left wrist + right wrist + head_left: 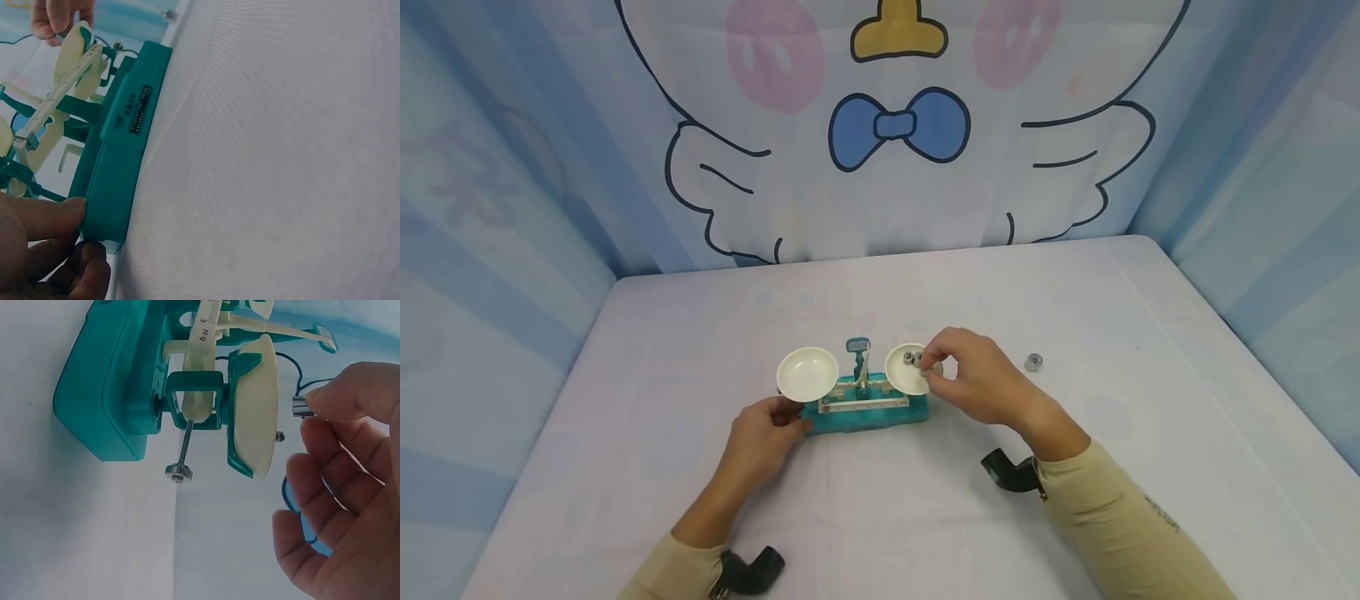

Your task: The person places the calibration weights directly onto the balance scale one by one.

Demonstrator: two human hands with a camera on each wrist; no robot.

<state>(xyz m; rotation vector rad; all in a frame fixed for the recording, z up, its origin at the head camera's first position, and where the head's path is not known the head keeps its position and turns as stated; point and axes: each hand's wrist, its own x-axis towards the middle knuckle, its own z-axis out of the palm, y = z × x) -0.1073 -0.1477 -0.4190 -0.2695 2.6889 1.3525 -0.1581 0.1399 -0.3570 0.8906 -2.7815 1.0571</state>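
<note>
1. Evidently, the small metal weight (302, 407) is what needs care: the right hand (981, 379) pinches it between thumb and index finger, its other fingers bent and clear of the dish.
2. Note the layout: the balance (865, 421) stands on the white table (865, 517) between the two hands, and the held weight is just above the right pan (901, 381), not touching it.
3. Steady the frame gently. The left hand (765, 442) grips the left end of the balance by its base, thumb and fingers around the corner (a good hold, I'd judge, provided it neither lifts nor twists).
4. Aim for bare pan. Two small weights (908, 358) already sit close together there, so setting this one beside them should avoid a knock.
5. Lower until metal meets pan, then part the fingertips and withdraw straight up; a drop could set the beam swinging, especially as the left pan (807, 375) looks bare.
6. Mind the neighbours: the adjusting nut (179, 474) juts from the beam's end, best left unbrushed, and a loose weight (1033, 362) rests on the table near the right wrist.
</note>
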